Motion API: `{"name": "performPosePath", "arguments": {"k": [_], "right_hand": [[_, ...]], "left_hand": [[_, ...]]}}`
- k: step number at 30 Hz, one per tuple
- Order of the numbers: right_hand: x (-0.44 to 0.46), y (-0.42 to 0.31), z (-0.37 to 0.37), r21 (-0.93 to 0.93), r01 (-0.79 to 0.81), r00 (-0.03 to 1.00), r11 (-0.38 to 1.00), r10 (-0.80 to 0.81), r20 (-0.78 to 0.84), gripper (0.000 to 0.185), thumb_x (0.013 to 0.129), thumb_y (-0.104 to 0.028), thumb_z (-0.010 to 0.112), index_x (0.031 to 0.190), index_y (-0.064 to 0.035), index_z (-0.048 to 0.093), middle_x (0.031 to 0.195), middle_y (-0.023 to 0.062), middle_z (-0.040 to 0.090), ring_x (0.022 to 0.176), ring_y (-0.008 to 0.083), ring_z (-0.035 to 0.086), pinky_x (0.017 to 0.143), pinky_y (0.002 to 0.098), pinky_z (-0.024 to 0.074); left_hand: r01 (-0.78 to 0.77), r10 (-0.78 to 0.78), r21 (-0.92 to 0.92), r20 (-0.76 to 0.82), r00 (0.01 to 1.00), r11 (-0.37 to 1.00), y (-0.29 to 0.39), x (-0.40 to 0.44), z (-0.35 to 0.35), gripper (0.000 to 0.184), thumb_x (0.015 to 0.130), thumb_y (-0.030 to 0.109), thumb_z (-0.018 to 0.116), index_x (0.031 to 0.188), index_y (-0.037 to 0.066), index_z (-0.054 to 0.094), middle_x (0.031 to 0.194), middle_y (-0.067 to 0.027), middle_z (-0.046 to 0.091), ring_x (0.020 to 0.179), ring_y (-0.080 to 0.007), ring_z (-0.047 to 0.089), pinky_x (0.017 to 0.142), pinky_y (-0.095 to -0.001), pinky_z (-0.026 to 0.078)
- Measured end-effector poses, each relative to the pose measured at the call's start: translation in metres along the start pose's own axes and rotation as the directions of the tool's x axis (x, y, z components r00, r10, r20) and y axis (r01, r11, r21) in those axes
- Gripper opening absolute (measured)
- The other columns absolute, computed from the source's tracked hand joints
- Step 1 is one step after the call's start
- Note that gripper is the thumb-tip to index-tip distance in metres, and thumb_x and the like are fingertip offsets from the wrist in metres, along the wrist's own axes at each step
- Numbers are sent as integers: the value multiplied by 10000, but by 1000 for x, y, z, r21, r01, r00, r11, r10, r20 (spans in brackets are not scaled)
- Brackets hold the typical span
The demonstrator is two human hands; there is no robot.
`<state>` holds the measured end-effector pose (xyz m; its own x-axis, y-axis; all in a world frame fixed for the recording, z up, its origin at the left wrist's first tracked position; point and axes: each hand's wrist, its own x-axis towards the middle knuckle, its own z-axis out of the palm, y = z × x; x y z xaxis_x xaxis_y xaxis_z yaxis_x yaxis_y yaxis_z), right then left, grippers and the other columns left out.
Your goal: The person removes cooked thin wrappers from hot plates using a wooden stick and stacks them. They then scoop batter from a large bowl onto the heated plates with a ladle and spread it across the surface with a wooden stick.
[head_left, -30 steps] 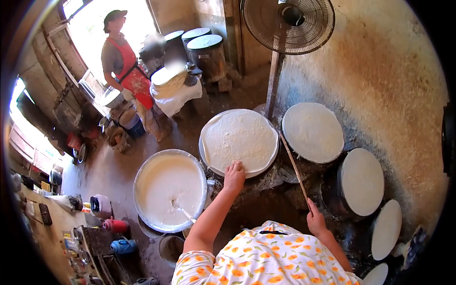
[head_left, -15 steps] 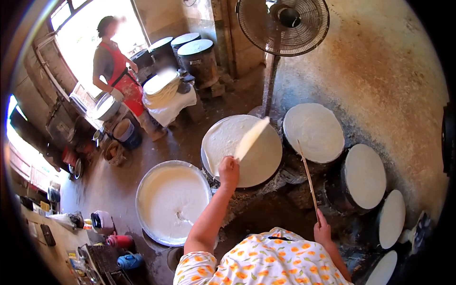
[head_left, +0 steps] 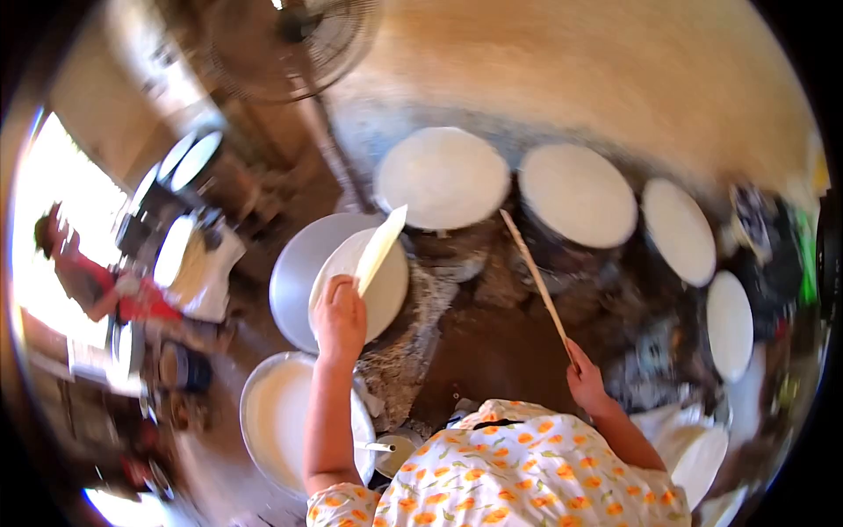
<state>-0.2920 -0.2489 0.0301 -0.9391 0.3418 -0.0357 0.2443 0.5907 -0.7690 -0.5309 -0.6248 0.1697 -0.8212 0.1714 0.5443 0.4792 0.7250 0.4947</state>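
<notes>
My left hand is closed on a thin, pale, pointed piece. I cannot tell whether this is a flat blade or the folded edge of a sheet. Just behind the hand is a round whitish sheet, overlapping the right side of a large grey round plate. Whether the sheet touches the plate is unclear. In my right hand is a long, thin wooden stick, slanting up and left over the floor. Its far tip points toward the drums with white round tops.
Below the plate stands a basin of creamy white liquid. More white-topped drums curve along the wall to my right. A standing fan is at the back. A person in a red apron stands at left, near a stack of pale sheets.
My view has swung right, so the fan, person and basin sit farther left. The round sheet now shows at the plate's right side, not its left. Both hands keep their holds.
</notes>
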Motion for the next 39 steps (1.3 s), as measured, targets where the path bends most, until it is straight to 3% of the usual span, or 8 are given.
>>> {"name": "performPosePath", "arguments": {"k": [11,15,18,22,30,31,36,39], "right_hand": [[-167,92,-88,226,-316,840,921,383,-385,586,824,-11,466,1371,-209,393,1183,173,574,963,365,605,786,388,499],[-273,134,-118,434,-463,473,773,629,-616,590,820,19,480,1348,-242,442,1045,197,629,805,286,644,709,337,496],[-358,147,-125,425,-461,112,779,526,-843,589,807,52,495,1348,-177,456,1051,176,635,714,187,582,654,277,465],[-466,141,-110,560,-437,-255,704,500,-827,597,823,95,459,1377,-126,411,1231,68,575,767,70,481,664,187,410],[-534,82,-38,813,-381,-595,440,557,-580,589,845,65,466,1392,-141,396,956,10,520,690,66,437,627,187,384],[-532,79,-31,771,-459,-592,441,495,-636,591,843,70,467,1397,-120,388,770,-43,457,624,56,381,583,172,343],[-524,95,-19,756,-462,-467,464,597,-652,599,833,92,462,1394,-103,389,1013,-16,565,675,44,399,617,160,351],[-507,122,-46,671,-481,-256,565,642,-723,609,818,111,453,1395,-66,375,1265,48,531,716,57,440,671,167,390]], "left_hand": [[-287,635,-668,358,685,686,282,-80,136,97,694,-101,525,673,-16,482,819,-194,572,777,-346,572,706,-394,469],[0,767,-888,397,504,460,415,-147,148,93,751,-80,557,723,-5,510,900,-147,598,771,-204,564,700,-275,445],[283,753,-934,345,561,218,481,-193,163,114,831,16,595,766,20,501,1038,-116,560,846,-143,536,747,-252,442],[733,670,-673,501,548,-97,574,-257,194,103,864,43,583,810,22,498,1100,-103,543,902,-170,570,824,-317,489],[785,553,-543,768,322,297,625,-449,350,67,865,54,582,835,-3,564,825,-28,596,729,-92,521,673,-231,450],[742,499,-530,811,305,410,621,-465,364,72,863,62,589,826,4,568,769,-14,592,690,-82,511,640,-220,442],[677,462,-311,886,-48,667,591,-481,390,62,802,32,581,744,21,603,616,-34,575,545,-125,539,514,-257,439],[566,522,-469,849,79,678,559,-460,398,87,774,44,565,732,48,641,625,-54,611,560,-145,579,530,-293,465]]}}
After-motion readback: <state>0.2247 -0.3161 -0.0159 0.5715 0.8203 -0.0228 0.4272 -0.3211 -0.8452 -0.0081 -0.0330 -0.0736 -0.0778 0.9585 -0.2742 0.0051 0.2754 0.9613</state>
